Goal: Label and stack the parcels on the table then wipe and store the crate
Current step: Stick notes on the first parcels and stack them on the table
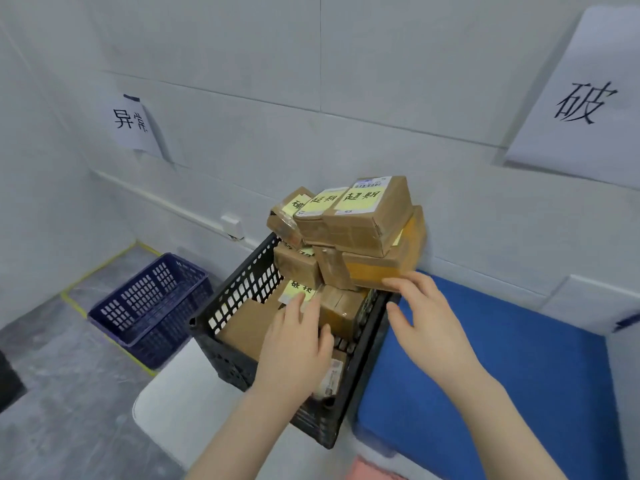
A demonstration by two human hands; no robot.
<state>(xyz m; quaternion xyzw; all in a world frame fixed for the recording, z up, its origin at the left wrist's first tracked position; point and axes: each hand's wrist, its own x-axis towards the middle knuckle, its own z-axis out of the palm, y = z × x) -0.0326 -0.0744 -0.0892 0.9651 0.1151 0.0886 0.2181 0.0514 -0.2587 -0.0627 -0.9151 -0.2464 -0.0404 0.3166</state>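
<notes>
While the left hand [298, 344] lies flat on a crated parcel [293, 292], the right hand [426, 318] touches the stack [367, 221], fingers spread.

On the wall [381, 81], left sheet [130, 121]: 异常; right sheet [585, 102]: 破. Yellow notes [362, 197] on two top parcels [367, 226]: 超期. Lower note [298, 289] in the crate [242, 282]: 破, second character unclear.

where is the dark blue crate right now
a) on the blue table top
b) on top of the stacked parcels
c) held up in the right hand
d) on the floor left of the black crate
d: the dark blue crate stands on the grey floor inside yellow tape lines, to the left of the black crate that holds the parcels.
</notes>
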